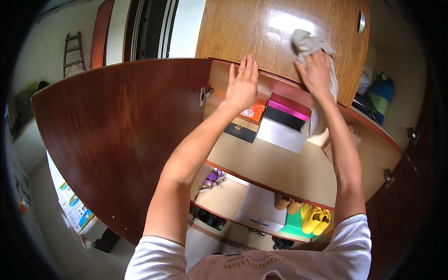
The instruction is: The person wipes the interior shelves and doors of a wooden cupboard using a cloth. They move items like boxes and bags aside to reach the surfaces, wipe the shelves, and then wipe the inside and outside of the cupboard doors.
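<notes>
My right hand [316, 75] presses a light grey cloth [303, 41] against the glossy wood-grain upper cabinet door [245, 31]. Part of the cloth hangs down beside the wrist over the shelf below. A curved metal handle [361, 22] is fixed near that door's right edge. My left hand [244, 82] is raised at the door's lower edge, its fingers a little apart and nothing in it. Under it, an orange shoebox [254, 111] stands on the shelf, partly hidden by the hand. A box with a magenta lid [288, 106] sits further right.
A dark red-brown cabinet door [105, 140] stands swung out at left. On the lower shelves are purple-laced shoes [212, 179], yellow shoes [315, 218] and a white box [260, 203]. A blue-green bag [380, 92] lies in the right compartment. A wooden ladder [74, 52] leans on the far wall.
</notes>
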Tool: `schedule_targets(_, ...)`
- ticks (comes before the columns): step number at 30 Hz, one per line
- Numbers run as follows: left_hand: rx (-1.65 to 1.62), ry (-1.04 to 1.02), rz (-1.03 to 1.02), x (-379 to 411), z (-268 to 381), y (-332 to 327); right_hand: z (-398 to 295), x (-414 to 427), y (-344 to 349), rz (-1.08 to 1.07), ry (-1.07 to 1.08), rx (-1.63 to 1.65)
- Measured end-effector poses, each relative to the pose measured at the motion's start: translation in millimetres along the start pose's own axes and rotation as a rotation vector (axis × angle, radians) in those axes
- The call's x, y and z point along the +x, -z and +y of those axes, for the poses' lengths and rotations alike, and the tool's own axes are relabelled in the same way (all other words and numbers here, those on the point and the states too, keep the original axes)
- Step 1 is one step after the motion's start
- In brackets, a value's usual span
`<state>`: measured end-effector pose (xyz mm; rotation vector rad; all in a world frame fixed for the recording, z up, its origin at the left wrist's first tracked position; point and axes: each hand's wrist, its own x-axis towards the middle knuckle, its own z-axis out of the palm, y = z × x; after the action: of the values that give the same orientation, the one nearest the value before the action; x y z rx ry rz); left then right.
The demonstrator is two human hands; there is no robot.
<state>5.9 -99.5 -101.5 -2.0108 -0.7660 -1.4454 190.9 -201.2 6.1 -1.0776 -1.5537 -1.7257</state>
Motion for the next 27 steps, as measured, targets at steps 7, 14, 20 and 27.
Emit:
schedule_targets(7,0.039,-0.108,0.027,-3,-13,0,-75,81,-56,-0.232,0.331,0.098)
schedule_targets(14,0.045,-0.118,-0.133,-2,-14,-4,-107,141,-108,-0.116,0.593,0.150)
schedule_targets(20,0.098,-0.119,-0.062,-4,-22,-4,-19,169,-86,0.048,0.223,0.025)
schedule_targets(27,0.108,-0.153,0.009,-4,-22,-2,77,90,-13,0.214,0.038,-0.037)
